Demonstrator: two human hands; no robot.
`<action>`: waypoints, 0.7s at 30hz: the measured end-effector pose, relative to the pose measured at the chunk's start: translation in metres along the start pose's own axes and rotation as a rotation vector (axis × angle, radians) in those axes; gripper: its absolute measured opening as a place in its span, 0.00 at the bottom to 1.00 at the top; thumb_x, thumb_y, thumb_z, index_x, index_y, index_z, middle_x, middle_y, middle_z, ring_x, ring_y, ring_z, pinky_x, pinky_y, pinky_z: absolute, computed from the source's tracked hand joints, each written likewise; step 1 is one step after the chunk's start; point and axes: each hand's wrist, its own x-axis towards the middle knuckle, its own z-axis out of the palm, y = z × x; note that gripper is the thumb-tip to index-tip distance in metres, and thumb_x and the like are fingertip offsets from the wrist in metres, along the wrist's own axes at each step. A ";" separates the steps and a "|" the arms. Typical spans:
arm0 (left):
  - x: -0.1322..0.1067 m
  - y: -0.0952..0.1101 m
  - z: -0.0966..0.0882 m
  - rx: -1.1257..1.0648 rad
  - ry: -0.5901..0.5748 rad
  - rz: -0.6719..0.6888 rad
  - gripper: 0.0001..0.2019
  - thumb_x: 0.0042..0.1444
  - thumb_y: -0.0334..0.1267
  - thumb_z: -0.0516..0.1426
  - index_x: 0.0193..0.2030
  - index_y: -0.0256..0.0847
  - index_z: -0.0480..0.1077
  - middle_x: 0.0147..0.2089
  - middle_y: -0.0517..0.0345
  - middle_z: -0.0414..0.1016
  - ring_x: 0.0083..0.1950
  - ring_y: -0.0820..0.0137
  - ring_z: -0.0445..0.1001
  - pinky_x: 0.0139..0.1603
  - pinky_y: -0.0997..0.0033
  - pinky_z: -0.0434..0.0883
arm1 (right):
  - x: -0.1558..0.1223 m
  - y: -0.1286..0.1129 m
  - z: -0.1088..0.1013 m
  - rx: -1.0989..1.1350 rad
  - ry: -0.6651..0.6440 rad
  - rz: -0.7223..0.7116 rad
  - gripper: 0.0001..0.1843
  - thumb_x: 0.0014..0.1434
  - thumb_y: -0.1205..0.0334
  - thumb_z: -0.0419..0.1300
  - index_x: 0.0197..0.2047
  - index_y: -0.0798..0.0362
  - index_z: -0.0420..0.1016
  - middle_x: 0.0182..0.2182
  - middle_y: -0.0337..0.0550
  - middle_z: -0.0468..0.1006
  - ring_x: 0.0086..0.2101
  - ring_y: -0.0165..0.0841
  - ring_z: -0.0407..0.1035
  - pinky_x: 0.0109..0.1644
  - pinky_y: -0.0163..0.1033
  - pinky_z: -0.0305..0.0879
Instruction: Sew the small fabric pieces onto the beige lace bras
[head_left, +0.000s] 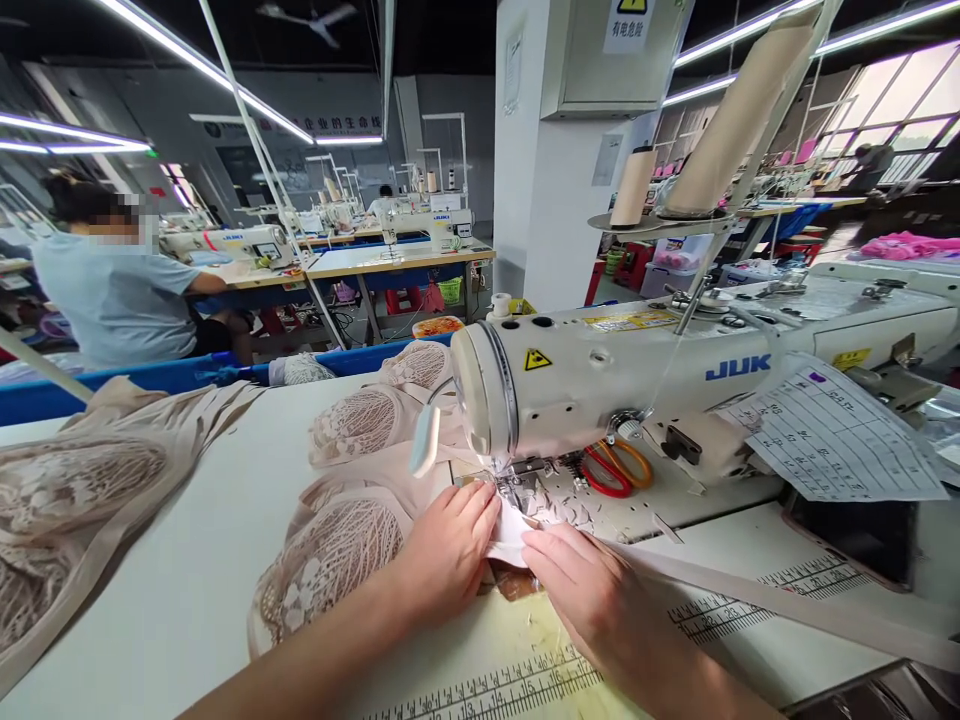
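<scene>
A pale beige lace-cupped bra (352, 540) lies at the sewing machine (600, 370), a light band of it (506, 535) running under the presser foot. My left hand (450, 545) is closed on this band just left of the needle, fingers together and the thumb hidden. My right hand (592, 580) pinches the band's near edge between thumb and fingers, a little right of the left hand. From beside the right hand a long beige strip (787, 605) trails off to the right. Red- and orange-handled scissors (619, 468) rest behind the needle area, near scattered fabric scraps (559, 505).
More lace bras (82, 480) are piled at the left of the table. A handwritten paper sheet (840, 430) hangs at the right above a dark phone-like object (855, 540). Thread cones (739, 120) stand over the machine. A person in light blue (112, 280) sits at another machine.
</scene>
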 end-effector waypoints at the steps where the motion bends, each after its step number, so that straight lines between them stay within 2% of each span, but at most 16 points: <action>1: 0.000 -0.003 -0.002 -0.011 0.010 0.014 0.26 0.51 0.31 0.52 0.59 0.24 0.64 0.60 0.29 0.67 0.61 0.48 0.67 0.57 0.44 0.70 | 0.002 0.000 0.001 -0.040 -0.003 -0.012 0.20 0.62 0.79 0.43 0.43 0.55 0.73 0.33 0.46 0.75 0.35 0.36 0.70 0.40 0.40 0.70; 3: 0.001 -0.005 -0.008 -0.046 0.031 0.035 0.26 0.49 0.29 0.53 0.57 0.27 0.65 0.59 0.32 0.69 0.61 0.50 0.67 0.58 0.45 0.68 | 0.005 0.000 0.005 -0.108 0.010 -0.032 0.19 0.62 0.79 0.44 0.43 0.56 0.74 0.33 0.46 0.76 0.35 0.36 0.70 0.40 0.40 0.70; 5: 0.003 -0.004 -0.015 -0.108 0.038 0.054 0.21 0.51 0.28 0.53 0.54 0.31 0.67 0.55 0.39 0.72 0.56 0.55 0.70 0.57 0.50 0.70 | 0.007 0.000 0.010 -0.147 0.044 -0.039 0.18 0.62 0.80 0.45 0.41 0.57 0.74 0.32 0.46 0.76 0.35 0.37 0.70 0.42 0.41 0.69; 8: 0.005 0.002 -0.018 -0.122 0.079 0.093 0.09 0.61 0.30 0.51 0.45 0.35 0.70 0.43 0.48 0.75 0.43 0.64 0.73 0.46 0.61 0.73 | 0.009 0.000 0.017 -0.204 0.108 -0.064 0.18 0.62 0.80 0.45 0.40 0.60 0.76 0.33 0.46 0.76 0.34 0.37 0.70 0.43 0.42 0.69; 11: 0.006 0.002 -0.015 -0.006 0.139 0.148 0.12 0.67 0.30 0.47 0.39 0.35 0.71 0.34 0.52 0.73 0.35 0.68 0.70 0.36 0.67 0.70 | 0.010 0.000 0.020 -0.257 0.129 -0.088 0.17 0.62 0.80 0.47 0.43 0.64 0.76 0.35 0.48 0.78 0.36 0.39 0.70 0.44 0.43 0.69; 16: 0.005 -0.009 -0.013 0.085 0.163 0.189 0.13 0.67 0.27 0.46 0.38 0.34 0.71 0.32 0.54 0.71 0.32 0.69 0.68 0.33 0.68 0.67 | 0.010 0.001 0.017 -0.247 0.094 -0.100 0.15 0.62 0.79 0.50 0.46 0.65 0.76 0.38 0.51 0.78 0.38 0.39 0.70 0.45 0.45 0.69; 21: 0.007 -0.019 -0.010 0.074 0.116 0.181 0.13 0.68 0.27 0.46 0.42 0.34 0.71 0.34 0.53 0.72 0.36 0.67 0.70 0.37 0.66 0.67 | 0.008 0.001 0.015 -0.193 0.042 -0.070 0.16 0.64 0.78 0.49 0.47 0.65 0.76 0.40 0.53 0.78 0.38 0.37 0.70 0.44 0.45 0.70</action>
